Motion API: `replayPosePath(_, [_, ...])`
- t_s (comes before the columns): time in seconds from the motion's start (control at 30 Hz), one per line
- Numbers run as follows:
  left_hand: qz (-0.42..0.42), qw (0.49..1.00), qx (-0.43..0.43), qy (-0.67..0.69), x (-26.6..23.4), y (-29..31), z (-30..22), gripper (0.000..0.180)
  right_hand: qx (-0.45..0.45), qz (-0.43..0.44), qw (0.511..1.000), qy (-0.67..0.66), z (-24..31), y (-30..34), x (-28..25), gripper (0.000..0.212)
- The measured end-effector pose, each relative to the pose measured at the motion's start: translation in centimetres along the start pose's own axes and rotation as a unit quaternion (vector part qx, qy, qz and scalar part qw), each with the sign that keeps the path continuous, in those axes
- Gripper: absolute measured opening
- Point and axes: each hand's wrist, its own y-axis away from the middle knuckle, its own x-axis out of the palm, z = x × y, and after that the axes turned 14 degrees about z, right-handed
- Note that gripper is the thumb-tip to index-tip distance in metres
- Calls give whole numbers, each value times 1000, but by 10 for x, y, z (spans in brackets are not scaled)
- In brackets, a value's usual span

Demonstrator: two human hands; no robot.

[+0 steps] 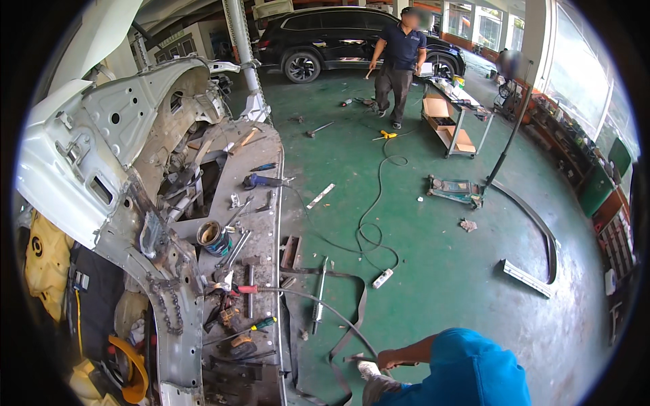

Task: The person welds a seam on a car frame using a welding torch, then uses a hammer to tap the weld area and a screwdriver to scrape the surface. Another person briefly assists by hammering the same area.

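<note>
Blue sleeve [474,369] leads to the right hand [388,358], its fingers clamped on a dark tool [353,358] held beyond the counter's [261,150] right edge, seemingly to rest the arm; the left hand is unseen. A grinder [263,181] lies near that edge, probably for easy reach.

At nine o'clock, the body shell [54,179] shows smooth paint and rough bare metal; the worktop [266,149] looks dull, gritty, its wrenches [238,250] shiny metal. At five, a matt cloth sleeve [464,352], a dull hand tool [406,364]; at twelve, a glossy car [349,46].

Green floor [447,284], bright windows [581,74], white pillar [539,44]
</note>
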Motion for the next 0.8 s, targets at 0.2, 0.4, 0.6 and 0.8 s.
replayPosePath(0.2, [85,994,-5,-63,18,-18,32,41,-19,-80,982,169,-24,-50,-47,27])
replayPosePath(0.4, [135,985,-108,-10,56,-45,89,46,76,-155,984,31,-48,-10,-52,43])
replayPosePath(0.6, [111,984,-138,-17,29,-43,73,47,112,-120,986,-4,-34,-19,-42,42])
replayPosePath(0.8, [136,986,-62,-78,19,-81,58,40,52,-99,990,-83,-25,-8,-17,46])
